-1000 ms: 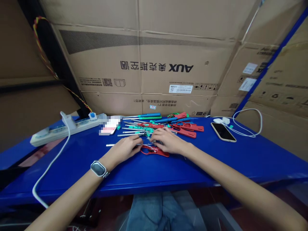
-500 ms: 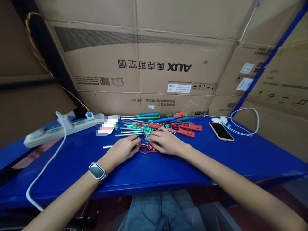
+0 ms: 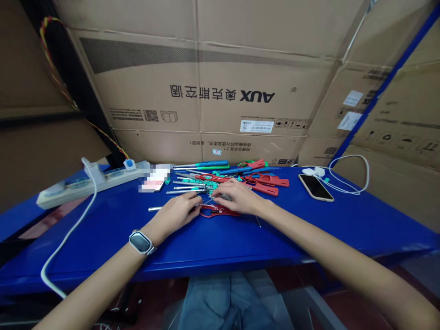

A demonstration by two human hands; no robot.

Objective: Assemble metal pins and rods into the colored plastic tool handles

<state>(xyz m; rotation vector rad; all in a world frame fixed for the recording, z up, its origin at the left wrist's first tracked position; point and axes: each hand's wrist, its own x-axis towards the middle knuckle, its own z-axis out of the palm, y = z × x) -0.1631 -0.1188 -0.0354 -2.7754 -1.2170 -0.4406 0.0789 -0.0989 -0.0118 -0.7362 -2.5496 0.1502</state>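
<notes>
A long-necked lighter with an opened red handle (image 3: 223, 211) lies on the blue table (image 3: 192, 245), thin white wires and a small dark part showing inside it. Its metal tube (image 3: 154, 209) sticks out to the left from under my left hand (image 3: 180, 210). The fingers of that hand are closed at the joint of tube and handle. My right hand (image 3: 235, 196) is just above the handle, fingers curled and pinched near the wires; what they grip is too small to name. A thin light-tipped rod or wire (image 3: 258, 222) shows below my right wrist.
Behind my hands lie several more lighters with red handles (image 3: 264, 188) and blue ones (image 3: 215, 163). A phone (image 3: 315, 187) and white cable (image 3: 364, 174) are at the right. A power strip (image 3: 79, 185) stands at the left. Cardboard (image 3: 213, 68) walls the back.
My right hand has lifted slightly off the red handle, uncovering more of it and the wires. A thin rod or wire now shows below my right wrist. The left hand stays about the same.
</notes>
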